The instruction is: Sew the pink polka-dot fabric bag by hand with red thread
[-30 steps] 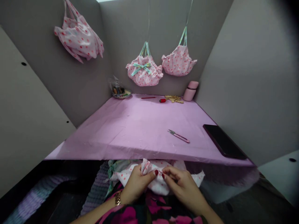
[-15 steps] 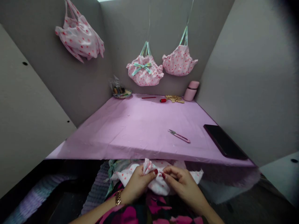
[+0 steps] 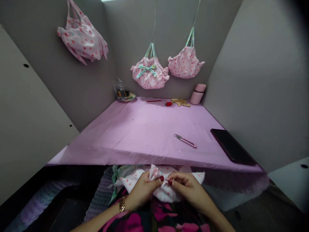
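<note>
White cloth with pinkish-red dots (image 3: 165, 194) lies bunched in my lap, just below the table's front edge. My left hand (image 3: 143, 190) is closed on it, with a fold standing up between thumb and fingers. Close beside that fold, my right hand (image 3: 190, 187) pinches thumb against forefinger at the cloth. Whatever lies between those fingertips is too small to make out. Green ribbon ties (image 3: 115, 175) hang from the cloth's left side. Thread snips (image 3: 185, 141) with a pink handle rest on the table beyond my hands.
The table (image 3: 135, 135) has a pink cover. A dark phone or tablet (image 3: 231, 146) lies at right. Along the back are a basket (image 3: 127, 97), red pencil-like stick (image 3: 153, 101), red thread spool (image 3: 168, 104), beige lacy piece (image 3: 180, 102) and pink flask (image 3: 198, 94). Dotted garments (image 3: 150, 79) hang above.
The cloth's right-hand corner has drawn in slightly to the left. My right hand has shifted a little; my left keeps its hold.
</note>
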A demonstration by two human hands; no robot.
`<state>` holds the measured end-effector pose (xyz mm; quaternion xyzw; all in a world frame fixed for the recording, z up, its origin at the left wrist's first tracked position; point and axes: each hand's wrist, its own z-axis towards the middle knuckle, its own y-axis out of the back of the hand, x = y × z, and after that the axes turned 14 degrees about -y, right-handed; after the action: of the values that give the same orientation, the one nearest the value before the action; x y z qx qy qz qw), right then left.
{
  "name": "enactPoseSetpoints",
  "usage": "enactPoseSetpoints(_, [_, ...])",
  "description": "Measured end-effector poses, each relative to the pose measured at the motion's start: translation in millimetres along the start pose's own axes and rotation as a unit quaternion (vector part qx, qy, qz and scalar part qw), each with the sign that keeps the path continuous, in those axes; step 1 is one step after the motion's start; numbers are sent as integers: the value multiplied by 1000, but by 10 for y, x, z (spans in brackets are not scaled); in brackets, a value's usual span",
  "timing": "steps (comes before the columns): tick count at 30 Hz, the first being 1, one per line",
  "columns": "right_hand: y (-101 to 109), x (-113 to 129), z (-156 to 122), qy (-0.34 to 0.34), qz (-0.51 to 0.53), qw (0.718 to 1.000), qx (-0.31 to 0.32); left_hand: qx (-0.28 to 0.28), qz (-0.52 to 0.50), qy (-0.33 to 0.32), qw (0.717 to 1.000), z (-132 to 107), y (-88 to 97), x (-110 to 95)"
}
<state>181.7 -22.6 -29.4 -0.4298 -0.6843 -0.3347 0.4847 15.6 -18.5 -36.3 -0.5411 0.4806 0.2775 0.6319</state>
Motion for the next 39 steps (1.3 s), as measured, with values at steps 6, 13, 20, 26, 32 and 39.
enactPoseSetpoints(6, [8,1,3,-11,19,1000,6,9,-2,-3,1000,-1,-10,-11])
enactPoseSetpoints(13, [-58,-30,40,0,20,1000,-4,4,4,6,1000,14,16,1])
enactPoseSetpoints(20, [-150,-76,31,30,-32,999,-14,23,-12,4,1000,35,34,45])
enactPoseSetpoints(26, [-228,-55,45,82,-96,991,-32,16,-8,-14,1000,38,48,61])
enactPoseSetpoints(32, [-250,9,91,89,-192,974,-81,9,9,-32,999,43,56,97])
enactPoseSetpoints(39, [-223,98,72,198,-241,938,-150,1,73,-50,996,48,88,115])
